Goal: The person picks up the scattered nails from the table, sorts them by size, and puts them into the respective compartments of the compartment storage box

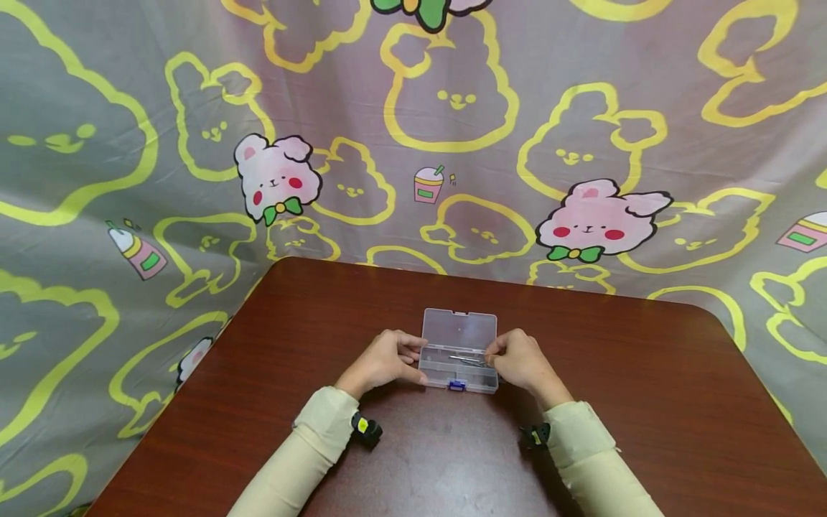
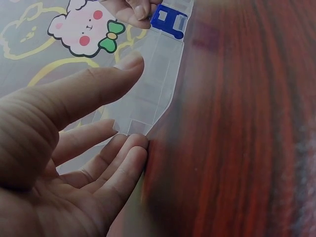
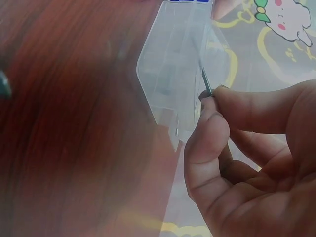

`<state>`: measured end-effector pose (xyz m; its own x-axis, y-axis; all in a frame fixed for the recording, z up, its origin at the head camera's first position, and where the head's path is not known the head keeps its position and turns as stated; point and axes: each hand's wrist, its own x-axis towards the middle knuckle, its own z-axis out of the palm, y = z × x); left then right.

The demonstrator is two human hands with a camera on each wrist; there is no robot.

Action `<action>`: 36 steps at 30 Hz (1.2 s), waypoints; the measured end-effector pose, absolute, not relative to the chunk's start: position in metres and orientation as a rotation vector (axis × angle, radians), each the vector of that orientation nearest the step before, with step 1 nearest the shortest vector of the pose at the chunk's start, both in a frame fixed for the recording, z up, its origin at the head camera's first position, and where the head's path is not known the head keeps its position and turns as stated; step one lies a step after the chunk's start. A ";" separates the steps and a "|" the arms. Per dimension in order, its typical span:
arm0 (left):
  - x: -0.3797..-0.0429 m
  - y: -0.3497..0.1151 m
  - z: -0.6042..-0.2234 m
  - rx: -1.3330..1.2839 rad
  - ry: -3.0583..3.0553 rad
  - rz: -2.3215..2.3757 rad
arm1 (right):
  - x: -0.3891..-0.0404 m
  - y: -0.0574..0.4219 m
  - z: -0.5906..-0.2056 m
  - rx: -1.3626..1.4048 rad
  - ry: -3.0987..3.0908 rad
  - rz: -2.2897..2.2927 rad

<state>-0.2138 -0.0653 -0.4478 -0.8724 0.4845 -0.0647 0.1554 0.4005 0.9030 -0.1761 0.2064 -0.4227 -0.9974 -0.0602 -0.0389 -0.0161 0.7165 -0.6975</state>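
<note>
A clear plastic box (image 1: 438,378) with a blue latch (image 1: 456,385) stands with its lid (image 1: 459,327) raised, at the middle of the table. Several thin metal rods (image 1: 466,360) lie in its rear compartment. My left hand (image 1: 381,359) is at the box's left end. In the left wrist view its fingertips (image 2: 136,143) touch the box's corner, and the thumb extends apart from them. Over the right end, my right hand (image 1: 522,359) pinches a thin metal rod (image 3: 206,81) between thumb and fingertip, tilted over the box. What kind of rod it is, I cannot tell.
The brown wooden table (image 1: 310,316) extends around the box on all sides. A grey curtain (image 1: 465,122) with yellow outlines and cartoon rabbits hangs behind and to the sides. Black wrist cameras (image 1: 367,429) are strapped by the cream sleeves (image 1: 304,452).
</note>
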 end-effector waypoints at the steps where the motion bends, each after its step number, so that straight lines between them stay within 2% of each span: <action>1: -0.214 -0.065 -0.448 0.556 2.344 1.462 | -0.176 0.207 -0.423 -0.063 2.854 -1.165; 36: -0.216 -0.065 -0.450 0.533 2.356 1.451 | -0.152 0.247 -0.411 0.022 2.675 -1.336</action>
<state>-0.2157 -0.0646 -0.4504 -0.8786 0.4715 -0.0762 0.1442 0.4139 0.8988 -0.1518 0.2468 -0.4114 -0.9884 -0.0546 -0.1416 0.0804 0.6029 -0.7938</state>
